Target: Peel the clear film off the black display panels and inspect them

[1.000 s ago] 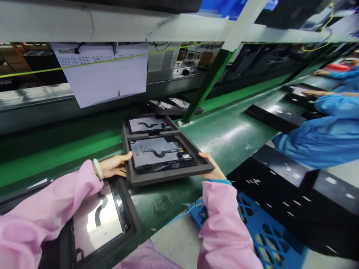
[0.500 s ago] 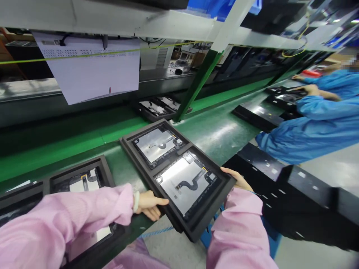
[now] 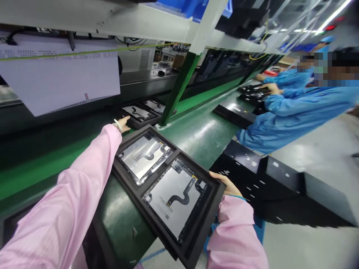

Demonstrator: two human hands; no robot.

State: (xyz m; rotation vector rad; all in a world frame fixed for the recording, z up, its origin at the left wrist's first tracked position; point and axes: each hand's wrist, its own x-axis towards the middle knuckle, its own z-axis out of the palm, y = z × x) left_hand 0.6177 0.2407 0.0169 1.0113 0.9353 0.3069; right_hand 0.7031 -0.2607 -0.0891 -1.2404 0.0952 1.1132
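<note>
A black foam tray (image 3: pixel 146 209) lies tilted before me, jutting past the bench's front edge. In its two pockets sit flat screen panels, a near panel (image 3: pixel 179 211) and a far panel (image 3: pixel 146 155), silver backs up, each with a dark curved ribbon cable. My right hand (image 3: pixel 228 184) grips the tray's right edge, its fingers partly hidden underneath. My left hand (image 3: pixel 123 124) is stretched out beyond the tray's far left corner with fingers extended. It is beside a second tray (image 3: pixel 136 124) of similar panels under the shelf; whether it touches that tray I cannot tell.
A green post (image 3: pixel 179 87) rises from the green bench (image 3: pixel 193 129). Stacked black trays (image 3: pixel 266 194) stand at right. Another black tray (image 3: pixel 235 116) lies farther along, near co-workers in blue gowns (image 3: pixel 286 119). Part of a tray (image 3: pixel 17 224) shows at lower left.
My left hand has left the held tray's near left side and reached forward to the second tray. My right hand keeps its grip. The view has turned rightward.
</note>
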